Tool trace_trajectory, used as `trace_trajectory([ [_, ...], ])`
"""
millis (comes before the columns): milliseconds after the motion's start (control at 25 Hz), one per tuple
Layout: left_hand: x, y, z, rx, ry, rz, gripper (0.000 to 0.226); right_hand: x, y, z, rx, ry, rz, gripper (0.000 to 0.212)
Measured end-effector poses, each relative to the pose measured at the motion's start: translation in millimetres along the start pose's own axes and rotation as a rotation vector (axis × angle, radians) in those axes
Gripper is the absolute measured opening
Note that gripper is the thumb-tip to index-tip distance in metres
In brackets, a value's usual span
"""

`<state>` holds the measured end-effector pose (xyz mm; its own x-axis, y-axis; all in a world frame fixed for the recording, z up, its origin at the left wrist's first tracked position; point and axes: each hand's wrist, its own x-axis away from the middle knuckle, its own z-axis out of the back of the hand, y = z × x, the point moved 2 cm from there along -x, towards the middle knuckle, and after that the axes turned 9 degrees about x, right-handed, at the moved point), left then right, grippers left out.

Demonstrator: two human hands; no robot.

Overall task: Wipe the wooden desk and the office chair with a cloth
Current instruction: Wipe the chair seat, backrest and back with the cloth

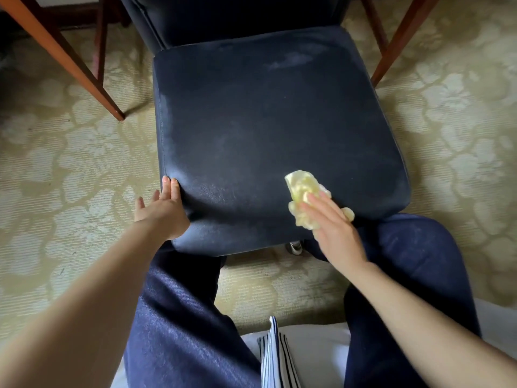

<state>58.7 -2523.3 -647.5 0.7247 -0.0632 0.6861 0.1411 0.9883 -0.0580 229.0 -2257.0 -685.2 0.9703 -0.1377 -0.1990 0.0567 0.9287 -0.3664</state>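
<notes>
1. One big flowery carpet (56,169) covers the floor all around.
2. One dark blue office chair (265,121) stands in the middle, between the brown legs of the wooden desk (64,57). Its seat looks smooth and padded, so it should give a little when pushed. Pale dusty marks show near the back of the seat.
3. Two hands reach in from a person sitting close, knees by the seat's front edge.
4. The left hand (162,208) lies flat, fingers straight, on the near left corner of the seat. It holds nothing. I think it keeps the chair from sliding away.
5. The right hand (333,228) lies flat too, its fingers pressing down on the cloth, not curled round it.
6. The yellow cloth (303,191) sits bunched up on the near right part of the seat. It looks soft, light and floppy. It may slip out, so pressing on its middle seems best.
</notes>
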Motion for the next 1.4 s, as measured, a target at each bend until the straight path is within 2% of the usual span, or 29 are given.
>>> trace_trajectory([
  [80,0.3,4.0,0.2,-0.014,0.021,0.024,0.069,2.8,28.1,12.5,0.042,0.018,-0.148,0.054],
  [200,8.8,19.4,-4.1,0.061,0.154,0.031,0.072,-4.2,54.9,22.0,-0.065,0.044,-0.398,0.055],
  [280,21.8,39.8,-14.4,0.101,0.298,-0.079,0.079,-15.3,65.8,24.9,-0.121,0.092,-0.545,0.049],
  [400,50.8,81.2,-41.3,0.101,0.455,-0.336,0.088,-34.0,70.7,23.6,-0.134,0.199,-0.754,0.042],
  [480,68.3,109.1,-62.2,0.101,0.438,-0.468,0.09,-42.4,67.3,21.8,-0.136,0.244,-0.853,0.042],
  [560,79.7,127.6,-81.6,0.101,0.367,-0.485,0.089,-45.2,65.7,22.2,-0.108,0.212,-0.893,0.042],
  [720,81.2,131.5,-99.9,0.11,0.312,-0.376,0.086,-40.5,67.9,29.1,-0.05,0.084,-0.759,0.042],
  [1000,73.1,109.5,-94.1,-0.052,0.337,-0.411,0.085,3.3,5.5,6.1,-0.043,0.078,-0.525,0.045],
  [1160,66.7,90.7,-86.8,-0.096,0.352,-0.404,0.085,18.1,-33.0,-7.0,-0.024,0.072,-0.253,0.055],
  [1400,50.3,53.4,-70.4,-0.202,0.343,-0.411,0.099,19.4,-39.3,-12.9,0.027,0.014,0.163,0.045],
])
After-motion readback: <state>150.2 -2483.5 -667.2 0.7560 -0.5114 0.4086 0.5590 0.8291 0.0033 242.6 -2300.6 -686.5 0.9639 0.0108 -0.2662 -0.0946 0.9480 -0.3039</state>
